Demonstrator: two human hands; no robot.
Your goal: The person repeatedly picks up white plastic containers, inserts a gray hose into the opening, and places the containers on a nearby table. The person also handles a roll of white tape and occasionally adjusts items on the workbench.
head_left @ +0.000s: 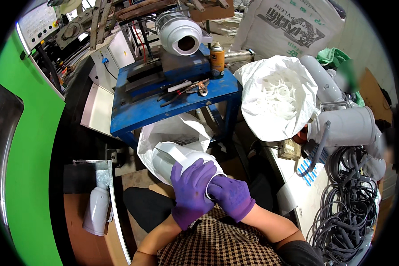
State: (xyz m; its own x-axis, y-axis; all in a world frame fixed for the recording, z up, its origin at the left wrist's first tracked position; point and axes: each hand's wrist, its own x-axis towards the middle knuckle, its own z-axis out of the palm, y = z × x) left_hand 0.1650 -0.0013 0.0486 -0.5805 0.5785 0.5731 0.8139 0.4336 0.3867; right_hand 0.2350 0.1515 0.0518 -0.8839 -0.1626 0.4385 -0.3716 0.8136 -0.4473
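Note:
A pale grey plastic jug body [168,156] with a handle lies tilted over my lap, its open end toward me. My left hand [192,188], in a purple glove, is closed over its side near the open end. At the round rim [208,191] my right hand [230,195], gloved too, has its fingers curled into the opening. Whatever those fingers pinch is hidden. Just beyond the jug body, a white sack [199,127] with pale scraps in it stands under the blue bench.
On the blue bench [139,106] are pliers [175,95], a spray can [217,60] and another jug body [181,35]. A sack of white rings [277,95] stands right of it. Grey jug bodies [341,126] and coiled dark strips [341,208] lie far right. A jug body [96,210] rests lower left.

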